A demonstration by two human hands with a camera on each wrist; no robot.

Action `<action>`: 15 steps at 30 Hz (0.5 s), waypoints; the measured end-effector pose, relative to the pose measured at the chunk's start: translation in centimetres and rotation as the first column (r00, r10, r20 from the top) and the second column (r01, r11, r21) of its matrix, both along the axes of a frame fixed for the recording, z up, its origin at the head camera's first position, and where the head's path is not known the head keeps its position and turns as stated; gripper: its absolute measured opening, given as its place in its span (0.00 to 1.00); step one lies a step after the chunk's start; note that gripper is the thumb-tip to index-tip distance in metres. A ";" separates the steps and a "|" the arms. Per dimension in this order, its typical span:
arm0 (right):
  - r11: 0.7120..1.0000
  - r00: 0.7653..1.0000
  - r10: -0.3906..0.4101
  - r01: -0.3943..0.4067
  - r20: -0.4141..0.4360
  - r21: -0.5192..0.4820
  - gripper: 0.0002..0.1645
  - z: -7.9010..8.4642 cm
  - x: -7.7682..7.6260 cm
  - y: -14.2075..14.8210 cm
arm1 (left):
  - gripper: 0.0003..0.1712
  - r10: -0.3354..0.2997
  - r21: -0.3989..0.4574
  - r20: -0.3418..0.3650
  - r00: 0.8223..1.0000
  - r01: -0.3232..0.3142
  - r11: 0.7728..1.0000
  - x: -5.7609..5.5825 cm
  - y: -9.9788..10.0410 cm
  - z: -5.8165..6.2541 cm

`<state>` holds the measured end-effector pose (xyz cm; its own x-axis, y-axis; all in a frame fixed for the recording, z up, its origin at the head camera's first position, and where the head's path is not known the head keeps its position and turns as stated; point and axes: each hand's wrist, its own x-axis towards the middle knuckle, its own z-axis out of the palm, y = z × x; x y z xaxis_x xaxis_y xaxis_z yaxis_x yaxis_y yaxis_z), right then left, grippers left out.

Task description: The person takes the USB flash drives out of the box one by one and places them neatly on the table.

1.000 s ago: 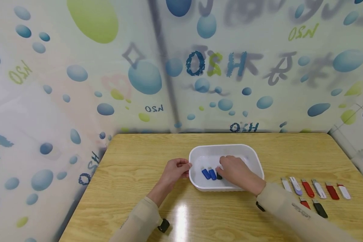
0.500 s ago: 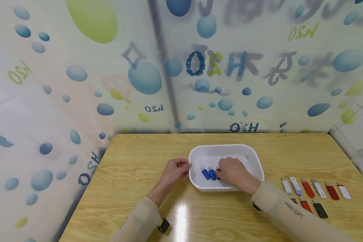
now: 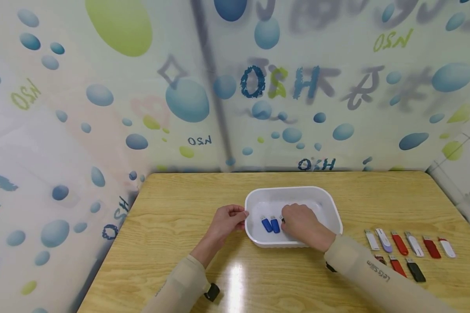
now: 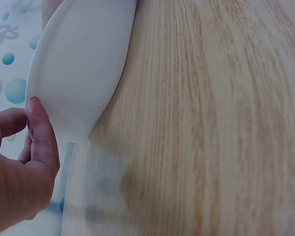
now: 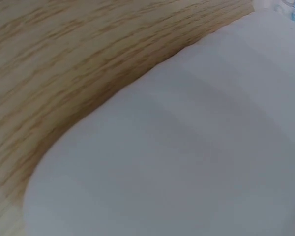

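Note:
My left hand [image 3: 227,219] pinches the left rim of a white plastic basin [image 3: 333,213], thumb and fingers on either side of the edge in the left wrist view. Inside the basin, two blue USB flash drives [image 3: 266,224] lie side by side at a slant. Just right of them my right hand [image 3: 302,224] reaches down with curled fingers and holds a black USB flash drive [image 3: 283,218], mostly hidden behind the fingers. Only the basin's outer wall [image 5: 187,147] fills the right wrist view; the hand is hardly visible there.
To the right of the basin, several USB flash drives lie in two rows on the wooden table [image 3: 172,195], including a red one [image 3: 399,243] and a black one [image 3: 415,270]. The right sleeve [image 3: 368,265] passes close to the nearer row. A patterned curtain [image 3: 321,52] stands behind.
My right hand has shifted slightly left and covers more of the black drive. Its sleeve moved off the nearer row, uncovering a dark drive there. The left hand stays on the rim.

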<state>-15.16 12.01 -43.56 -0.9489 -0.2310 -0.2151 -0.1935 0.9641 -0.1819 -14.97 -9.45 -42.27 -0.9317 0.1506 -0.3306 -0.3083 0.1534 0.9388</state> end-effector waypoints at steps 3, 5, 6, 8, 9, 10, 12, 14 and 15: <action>1.000 1.000 0.003 -0.003 -0.004 -0.004 0.09 -0.1 0.0 0.1 | 0.16 -0.001 0.000 0.001 1.000 0.001 1.000 -0.5 -0.2 -1.0; 1.000 1.000 0.003 -0.003 -0.011 -0.015 0.09 -0.2 0.0 0.3 | 0.16 0.003 0.004 0.002 1.000 -0.003 1.000 -0.8 -0.3 -1.7; 1.000 1.000 0.004 -0.004 -0.018 -0.020 0.09 -0.2 0.0 0.4 | 0.17 0.005 0.007 0.002 1.000 -0.005 1.000 -1.0 -0.3 -2.0; 0.999 0.999 -0.003 0.002 -0.033 -0.045 0.10 -0.1 0.1 0.6 | 0.18 0.011 0.010 0.001 1.000 -0.011 1.000 -1.1 -0.4 -2.5; 0.998 0.999 -0.006 0.003 -0.043 -0.062 0.11 0.1 0.2 0.8 | 0.18 0.014 0.014 -0.001 1.000 -0.014 1.000 -1.2 -0.4 -2.6; 0.997 0.999 -0.013 0.009 -0.051 -0.079 0.11 0.3 0.3 1.0 | 0.19 0.015 0.016 -0.003 1.000 -0.015 1.000 -1.2 -0.4 -2.7; 0.993 0.998 -0.028 0.021 -0.062 -0.112 0.11 0.8 0.4 1.5 | 0.19 0.016 0.016 -0.007 1.000 -0.016 1.000 -1.2 -0.4 -2.7; 0.989 0.997 -0.042 0.032 -0.069 -0.144 0.10 1.5 0.6 2.0 | 0.19 0.016 0.015 -0.010 1.000 -0.016 1.000 -1.1 -0.4 -2.8; 0.987 0.996 -0.048 0.036 -0.073 -0.157 0.10 1.8 0.6 2.3 | 0.19 0.017 0.016 -0.011 1.000 -0.017 1.000 -1.1 -0.4 -2.8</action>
